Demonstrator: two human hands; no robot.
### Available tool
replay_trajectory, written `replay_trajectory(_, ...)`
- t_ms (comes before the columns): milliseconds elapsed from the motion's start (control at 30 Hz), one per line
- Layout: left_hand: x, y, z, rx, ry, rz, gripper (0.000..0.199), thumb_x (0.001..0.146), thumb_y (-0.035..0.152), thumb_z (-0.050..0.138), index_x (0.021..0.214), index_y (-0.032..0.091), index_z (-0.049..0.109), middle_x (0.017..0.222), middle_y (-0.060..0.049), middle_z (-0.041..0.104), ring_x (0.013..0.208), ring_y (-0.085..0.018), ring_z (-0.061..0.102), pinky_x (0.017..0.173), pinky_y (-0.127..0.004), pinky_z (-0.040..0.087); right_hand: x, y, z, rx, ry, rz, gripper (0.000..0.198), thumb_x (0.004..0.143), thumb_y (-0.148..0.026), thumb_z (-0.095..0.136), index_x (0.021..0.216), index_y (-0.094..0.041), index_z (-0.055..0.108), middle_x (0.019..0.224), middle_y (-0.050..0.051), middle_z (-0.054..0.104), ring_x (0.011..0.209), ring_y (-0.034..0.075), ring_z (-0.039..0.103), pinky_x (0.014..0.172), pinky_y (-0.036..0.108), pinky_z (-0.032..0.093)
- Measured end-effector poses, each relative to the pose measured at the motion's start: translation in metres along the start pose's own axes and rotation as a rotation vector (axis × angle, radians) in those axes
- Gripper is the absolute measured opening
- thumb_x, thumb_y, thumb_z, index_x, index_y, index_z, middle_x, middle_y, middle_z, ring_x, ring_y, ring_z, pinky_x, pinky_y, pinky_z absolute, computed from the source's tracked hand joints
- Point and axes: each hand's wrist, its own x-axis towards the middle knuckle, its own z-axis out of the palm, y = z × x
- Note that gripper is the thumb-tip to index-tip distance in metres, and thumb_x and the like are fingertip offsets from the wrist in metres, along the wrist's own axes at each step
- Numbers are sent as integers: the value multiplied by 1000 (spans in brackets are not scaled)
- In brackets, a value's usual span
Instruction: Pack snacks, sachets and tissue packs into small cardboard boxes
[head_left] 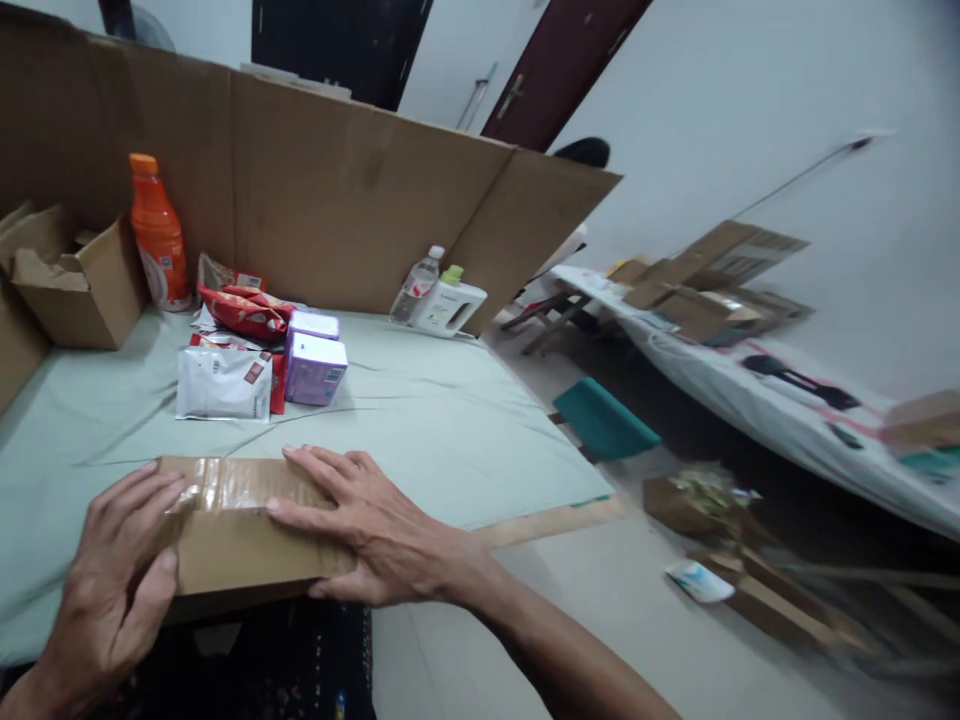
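A brown cardboard box (240, 545) with shiny clear tape along its upper face sits at the near edge of the table, in front of my body. My left hand (112, 570) grips its left end, fingers over the top and thumb on the near side. Around the right end is my right hand (360, 525), with fingers across the top and the thumb low on the near side. Just beyond the box lie a silver-white pouch (225, 384), two purple boxes (315, 368) and red snack packets (247, 312).
At the back stand an orange bottle (160, 240), an open carton (105, 285), a clear bottle (417, 288) and a white jug (450, 305). A cardboard screen (337, 200) borders the table (450, 430). A teal chair (604, 420) and floor cartons (772, 605) are at right.
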Motion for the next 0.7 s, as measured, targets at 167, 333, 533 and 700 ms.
replay_trajectory(167, 38, 14, 50, -68, -101, 104, 55, 104, 28, 48, 157, 28, 35, 160, -13, 40, 148, -34, 40, 120, -53, 42, -89, 35, 1, -105, 102, 303, 73, 91, -53, 70, 158, -38, 44, 169, 13, 35, 148, 38, 40, 111, 59, 40)
replay_trajectory(333, 40, -11, 95, 84, -232, 172, 44, 102, 36, 51, 144, 24, 53, 154, -15, 50, 146, -37, 44, 112, -54, 49, -171, 152, -14, -243, 285, 965, 62, 90, -54, 63, 147, -30, 60, 158, 17, 50, 135, 45, 52, 99, 65, 48)
replay_trajectory(533, 3, -55, 127, 232, -258, 147, 40, 98, 38, 55, 135, 27, 64, 146, -13, 60, 136, -36, 55, 108, -52, 51, -167, 297, -54, -117, 430, 1352, 65, 86, -55, 66, 138, -15, 66, 145, 28, 57, 123, 49, 59, 92, 63, 47)
replay_trajectory(700, -3, -43, 119, 267, -338, 116, 44, 98, 37, 58, 141, 27, 60, 152, -13, 56, 137, -35, 55, 109, -53, 52, -135, 358, -68, -92, 516, 1355, 73, 85, -68, 61, 128, -10, 68, 129, 34, 61, 118, 53, 60, 88, 71, 42)
